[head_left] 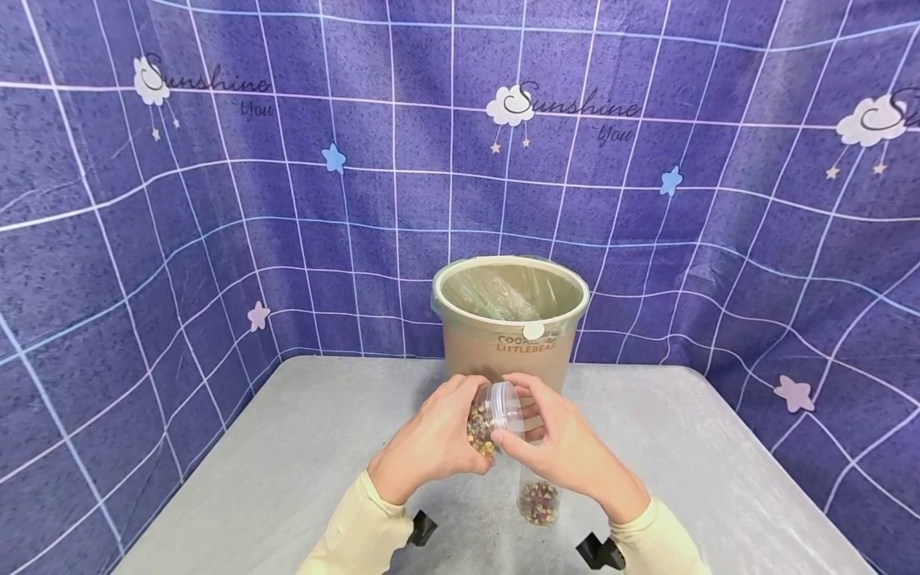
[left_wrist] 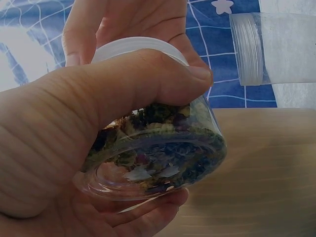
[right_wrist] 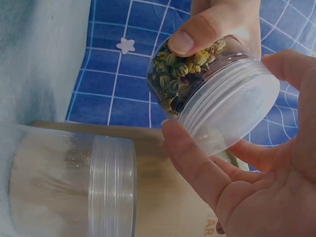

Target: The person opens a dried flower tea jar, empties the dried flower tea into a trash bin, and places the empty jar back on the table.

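A clear jar of dried flowers [head_left: 480, 430] is held tilted on its side over the table, in front of the bin. My left hand [head_left: 437, 441] grips its body, thumb across the side in the left wrist view. On the jar's mouth sits a translucent ribbed lid [right_wrist: 234, 106], facing right. My right hand [head_left: 568, 447] pinches the lid's rim between thumb and fingers. Below that hand stands a second clear jar [head_left: 539, 503] with dried flowers in its lower part. Its top is hidden in the head view; the right wrist view shows a ribbed upper end.
Behind the hands stands a beige bin [head_left: 460, 351] with a thin plastic liner over its rim. It rests on the grey table [head_left: 323, 431]. A blue-purple grid-patterned cloth [head_left: 402, 192] hangs behind and at both sides.
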`<state>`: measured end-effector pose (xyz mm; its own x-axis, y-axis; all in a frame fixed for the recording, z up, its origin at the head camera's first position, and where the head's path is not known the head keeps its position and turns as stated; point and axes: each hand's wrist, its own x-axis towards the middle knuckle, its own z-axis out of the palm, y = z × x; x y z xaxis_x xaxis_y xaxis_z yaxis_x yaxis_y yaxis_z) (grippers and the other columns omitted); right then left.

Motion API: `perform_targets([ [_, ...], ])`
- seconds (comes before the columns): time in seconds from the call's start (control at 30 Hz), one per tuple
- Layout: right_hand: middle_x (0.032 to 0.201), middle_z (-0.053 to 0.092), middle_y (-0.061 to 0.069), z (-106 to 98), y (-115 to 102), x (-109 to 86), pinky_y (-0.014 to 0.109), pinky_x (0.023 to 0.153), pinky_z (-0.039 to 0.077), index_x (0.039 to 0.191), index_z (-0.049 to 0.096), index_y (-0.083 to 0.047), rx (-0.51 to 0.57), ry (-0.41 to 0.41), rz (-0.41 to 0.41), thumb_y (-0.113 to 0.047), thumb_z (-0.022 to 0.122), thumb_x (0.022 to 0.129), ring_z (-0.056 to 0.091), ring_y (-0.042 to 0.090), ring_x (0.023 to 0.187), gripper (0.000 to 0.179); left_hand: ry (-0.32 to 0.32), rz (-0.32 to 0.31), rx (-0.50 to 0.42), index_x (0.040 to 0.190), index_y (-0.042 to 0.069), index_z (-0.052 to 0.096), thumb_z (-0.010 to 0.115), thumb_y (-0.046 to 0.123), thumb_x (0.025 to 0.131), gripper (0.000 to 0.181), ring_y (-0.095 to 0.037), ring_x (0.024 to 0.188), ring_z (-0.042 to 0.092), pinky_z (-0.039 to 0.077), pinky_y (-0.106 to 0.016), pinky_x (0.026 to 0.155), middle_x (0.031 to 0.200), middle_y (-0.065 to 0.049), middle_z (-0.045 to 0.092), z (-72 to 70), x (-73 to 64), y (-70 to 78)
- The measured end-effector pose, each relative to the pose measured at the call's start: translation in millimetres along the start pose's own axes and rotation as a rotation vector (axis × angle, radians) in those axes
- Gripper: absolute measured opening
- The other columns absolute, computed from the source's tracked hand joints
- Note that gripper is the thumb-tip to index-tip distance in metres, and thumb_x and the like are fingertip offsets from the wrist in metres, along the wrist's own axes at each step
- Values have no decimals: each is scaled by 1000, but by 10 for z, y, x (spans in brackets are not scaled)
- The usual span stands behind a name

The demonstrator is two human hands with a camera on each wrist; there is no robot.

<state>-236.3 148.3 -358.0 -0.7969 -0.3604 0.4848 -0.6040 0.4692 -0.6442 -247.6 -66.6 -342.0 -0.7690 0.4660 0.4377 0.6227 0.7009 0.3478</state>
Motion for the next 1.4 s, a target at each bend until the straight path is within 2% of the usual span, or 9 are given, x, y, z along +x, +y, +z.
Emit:
perform_targets([
  [0.4, 134, 61, 3, -17, 9, -4, 31, 83, 60, 150, 42, -29, -39, 1, -79, -36, 81, 88, 69, 16, 103, 73, 10, 13, 19, 130, 12, 57, 94, 24, 55, 84, -18, 102, 59, 53, -37, 90, 115, -1, 61, 4, -4, 3],
  [0.77, 135, 56, 1, -16, 34, -8, 31, 84, 60, 151, 39, -27, 41, -30, -127, -21, 83, 85, 70, 19, 105, 79, 16, 37, 9, 131, 11, 57, 93, 22, 55, 85, -18, 103, 60, 54, -37, 91, 116, -2, 62, 12, -4, -5],
  [0.9, 132, 57, 0, -15, 50, -5, 32, 83, 61, 151, 40, -21, 17, -18, -175, -17, 84, 83, 68, 19, 106, 81, 21, 41, 7, 132, 10, 57, 93, 21, 54, 87, -18, 103, 60, 54, -37, 90, 117, -2, 62, 13, -5, -7],
  [1.07, 136, 54, -3, -15, 58, 2, 32, 83, 60, 151, 41, -12, -15, -8, -219, -17, 84, 81, 62, 22, 115, 83, 20, 43, 15, 132, 10, 57, 94, 22, 54, 87, -17, 102, 60, 54, -37, 89, 115, -2, 62, 14, -7, -12],
  [1.4, 137, 53, 1, -39, 43, 6, 34, 89, 59, 151, 39, -12, -64, -25, -266, -17, 84, 80, 58, 21, 122, 85, 21, 44, 20, 134, 9, 57, 95, 22, 54, 89, -19, 104, 60, 54, -38, 91, 117, -3, 62, 14, -4, -8],
])
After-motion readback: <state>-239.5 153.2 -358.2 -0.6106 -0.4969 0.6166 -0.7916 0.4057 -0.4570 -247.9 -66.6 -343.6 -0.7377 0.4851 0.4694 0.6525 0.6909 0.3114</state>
